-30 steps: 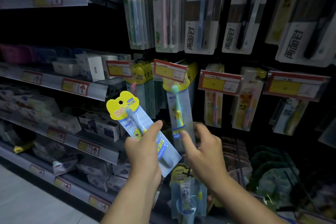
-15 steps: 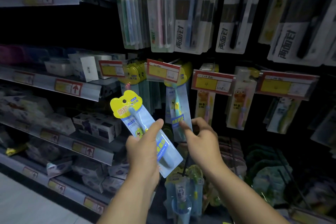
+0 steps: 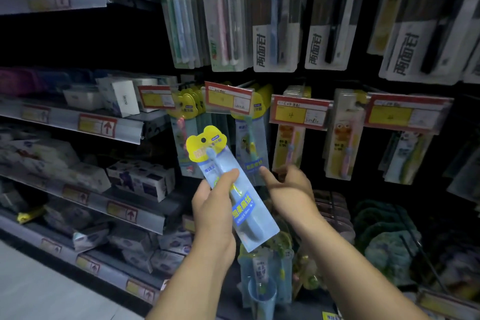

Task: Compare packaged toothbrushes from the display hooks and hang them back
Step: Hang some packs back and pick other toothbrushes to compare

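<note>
Dim shop shelving is seen across the whole view, with boxed goods (image 3: 140,179) stacked on tiered shelves (image 3: 85,122) at the left and a dark peg wall (image 3: 363,80) at the right. Long toothbrush packs (image 3: 275,21) are hung along the top row, and red-and-yellow price tags (image 3: 298,112) are fixed at the front of the hooks beneath them. A blue toothbrush pack (image 3: 244,212) with a yellow, hole-punched header is held in front of the display by the left hand (image 3: 213,210). The thumb is laid across its front and the fingers are wrapped behind it, so the pack is gripped about its middle. It is tilted, with the header up and to the left, and it is carried clear of the hooks. The right hand (image 3: 291,189) is raised just beside it, with the fingers loosely bent and nothing held in them. Its forefinger is pointed toward the lower edge of a hanging toothbrush pack (image 3: 250,148), which is on its hook under a price tag; whether the two are touching cannot be told. Packs with pink brushes (image 3: 345,138) are hung further right, and a cup set (image 3: 262,291) is shown below the hands
</note>
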A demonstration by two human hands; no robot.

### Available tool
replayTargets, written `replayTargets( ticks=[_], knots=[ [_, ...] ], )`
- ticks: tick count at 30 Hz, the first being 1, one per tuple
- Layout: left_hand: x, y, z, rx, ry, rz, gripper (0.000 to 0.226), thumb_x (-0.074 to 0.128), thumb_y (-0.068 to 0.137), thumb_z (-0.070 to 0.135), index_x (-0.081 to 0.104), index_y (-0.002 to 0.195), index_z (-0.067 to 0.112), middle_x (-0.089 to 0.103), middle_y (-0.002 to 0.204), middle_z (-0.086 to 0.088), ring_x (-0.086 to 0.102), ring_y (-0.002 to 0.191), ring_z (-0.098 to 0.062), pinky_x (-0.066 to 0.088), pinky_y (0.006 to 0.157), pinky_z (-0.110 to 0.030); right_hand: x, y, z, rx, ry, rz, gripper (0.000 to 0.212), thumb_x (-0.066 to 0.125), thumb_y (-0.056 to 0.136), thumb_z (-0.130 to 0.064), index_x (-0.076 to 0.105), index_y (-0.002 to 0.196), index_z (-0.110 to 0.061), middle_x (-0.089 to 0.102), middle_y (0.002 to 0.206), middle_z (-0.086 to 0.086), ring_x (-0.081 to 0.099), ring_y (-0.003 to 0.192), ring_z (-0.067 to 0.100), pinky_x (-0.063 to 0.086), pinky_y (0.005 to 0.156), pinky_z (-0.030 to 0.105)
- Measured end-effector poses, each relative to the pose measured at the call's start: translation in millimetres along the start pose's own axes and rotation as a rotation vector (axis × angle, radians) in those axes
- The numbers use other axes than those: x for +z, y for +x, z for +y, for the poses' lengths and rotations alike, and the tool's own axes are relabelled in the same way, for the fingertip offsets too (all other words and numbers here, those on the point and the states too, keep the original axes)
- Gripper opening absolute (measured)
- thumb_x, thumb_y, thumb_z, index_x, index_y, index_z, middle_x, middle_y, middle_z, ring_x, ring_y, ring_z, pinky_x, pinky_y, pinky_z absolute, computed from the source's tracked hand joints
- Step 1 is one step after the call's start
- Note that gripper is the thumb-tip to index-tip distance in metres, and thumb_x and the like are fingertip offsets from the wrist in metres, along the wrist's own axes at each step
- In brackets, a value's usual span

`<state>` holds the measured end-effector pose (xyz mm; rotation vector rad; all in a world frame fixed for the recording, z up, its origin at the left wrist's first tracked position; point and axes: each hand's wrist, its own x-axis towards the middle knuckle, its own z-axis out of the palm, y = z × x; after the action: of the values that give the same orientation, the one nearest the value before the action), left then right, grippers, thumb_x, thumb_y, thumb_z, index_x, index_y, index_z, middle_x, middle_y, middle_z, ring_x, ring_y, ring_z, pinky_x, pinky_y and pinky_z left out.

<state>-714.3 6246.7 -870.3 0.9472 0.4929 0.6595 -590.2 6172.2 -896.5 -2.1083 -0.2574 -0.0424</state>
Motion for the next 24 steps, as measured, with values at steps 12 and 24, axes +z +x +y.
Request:
replayTargets(
  ticks=[12,24],
  knots=[
    [-2.8,-3.0,9.4,0.085,-0.03,-0.087,0.017,0.08,0.085,0.018,0.077,0.097,0.007,0.076,0.093,-0.023,0.068,0.081,-0.034,0.055,0.082,-0.056,-29.4,-58.0,-1.6,-0.363,0.347,-0.586,0.022,0.078,0.088,-0.008,0.072,0.105,-0.021,0.078,0.098,0.007,0.077,0.09,0.027,0.063,0.08,0.05],
    [-29.8,-1.1,0.7,0.16,0.15,-0.085,0.02,0.067,0.096,0.004,0.076,0.11,0.015,0.081,0.097,-0.012,0.075,0.082,-0.022,0.058,0.066,-0.028,-34.0,-54.8,-16.6,-0.293,0.326,-0.489,0.022,0.074,0.093,-0.011,0.069,0.114,-0.016,0.08,0.096,0.004,0.079,0.08,0.023,0.065,0.07,0.041]
  ],
)
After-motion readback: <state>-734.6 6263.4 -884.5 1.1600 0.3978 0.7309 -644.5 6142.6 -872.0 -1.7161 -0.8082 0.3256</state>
